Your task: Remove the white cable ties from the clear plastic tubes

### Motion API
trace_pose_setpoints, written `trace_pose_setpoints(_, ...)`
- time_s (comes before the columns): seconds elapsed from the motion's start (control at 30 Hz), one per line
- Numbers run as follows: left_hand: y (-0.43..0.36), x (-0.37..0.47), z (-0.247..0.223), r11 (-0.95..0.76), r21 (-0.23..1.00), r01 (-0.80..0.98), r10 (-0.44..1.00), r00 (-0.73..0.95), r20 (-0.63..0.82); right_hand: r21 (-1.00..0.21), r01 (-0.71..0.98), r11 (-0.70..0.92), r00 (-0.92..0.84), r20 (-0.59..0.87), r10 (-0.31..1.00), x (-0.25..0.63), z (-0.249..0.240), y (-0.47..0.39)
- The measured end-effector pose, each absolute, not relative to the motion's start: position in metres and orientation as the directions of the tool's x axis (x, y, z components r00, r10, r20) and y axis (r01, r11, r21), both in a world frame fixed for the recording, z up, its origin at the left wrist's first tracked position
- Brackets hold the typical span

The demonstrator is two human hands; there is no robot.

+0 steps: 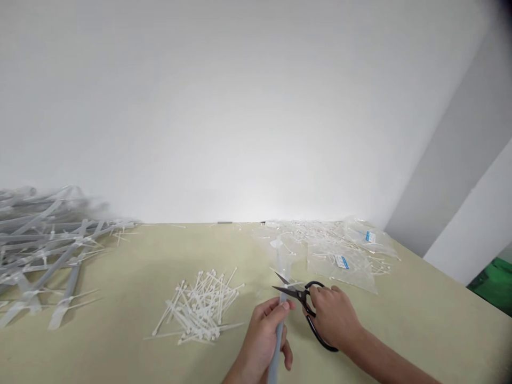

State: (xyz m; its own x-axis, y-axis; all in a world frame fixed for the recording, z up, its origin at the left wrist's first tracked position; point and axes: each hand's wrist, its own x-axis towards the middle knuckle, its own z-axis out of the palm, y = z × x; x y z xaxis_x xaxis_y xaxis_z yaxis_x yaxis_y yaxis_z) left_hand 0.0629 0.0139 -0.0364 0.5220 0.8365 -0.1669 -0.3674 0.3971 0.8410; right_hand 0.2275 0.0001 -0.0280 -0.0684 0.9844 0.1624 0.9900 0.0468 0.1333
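Left hand point(260, 335) grips a long pale, see-through tube point(275, 352), thumb on top, fingers curled around it. Tube runs from the bottom edge away from the person, over the table point(128, 298), right of centre. Right hand point(335, 316) is closed on the black-handled scissors point(299, 294), a handle loop at its fingers; blades point left, parted, at the tube just beyond the left thumb. A thin white tie point(295, 283) sits at that spot; looks fastened round the tube, but the detail is small and blurry, so can't be sure.

Loose pile of white cable ties point(202, 306) on the table, left of the left hand. Far left: heap of similar tubes point(60, 258), many with ties on, tails sticking out. Beyond the scissors, clear plastic bags point(340, 266) with blue-and-white labels, more ties in and around them, near the white wall point(240, 117). Green item point(494, 282) at the right edge, past the table.
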Motion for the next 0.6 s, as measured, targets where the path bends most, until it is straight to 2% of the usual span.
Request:
trace_pose_setpoints(0.17, 0.017, 0.06, -0.038, 0.386, 0.839, -0.382, 0.853, 0.494, -0.168, 0.11, 0.994, 0.029, -0.038, 0.075, 0.997, 0.226, -0.027, 0.004)
trace_pose_setpoints(0.6, 0.033, 0.057, -0.05, 0.375, 0.806, -0.457, 0.896, 0.402, -0.189, 0.109, 0.993, 0.04, -0.046, 0.052, 0.998, 0.213, -0.019, 0.014)
